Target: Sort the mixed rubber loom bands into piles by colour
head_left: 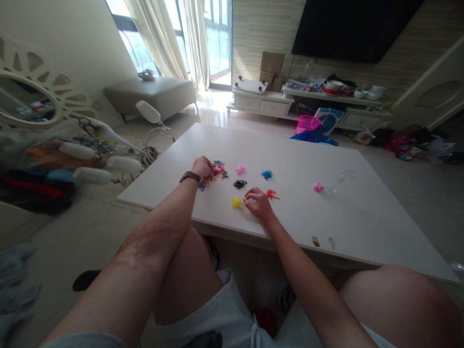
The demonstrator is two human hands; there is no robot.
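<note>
The person sits at a low white table [362,212], the knees showing at the near edge. The right hand [258,203] rests on the table with its fingers curled down. Its fingertips lie between the yellow pile [237,203] and the red pile [271,194]. I cannot tell if it pinches a piece or only touches the table.

A little farther, the left hand [201,166], with a watch [190,177] on the wrist, is closed loosely on the edge of the mixed pile [214,174]. This pile holds small pieces of many colours, and the fingers seem to grip some of them, but the pieces inside the hand are hidden.

Behind the hands lie more small piles, each of one colour and apart from the others: the black pile [239,183], the pink pile [240,170] and the blue pile [266,174].

I judge that the step in hand is sorting: pieces come out of the mixed pile and go to the pile of their own colour. The next move asks for a fine pinch on one piece only and a short carry to the matching pile, without disturbing its neighbours.

To the right, well apart, lie a clear tube [340,181] and its pink cap [318,187].
</note>
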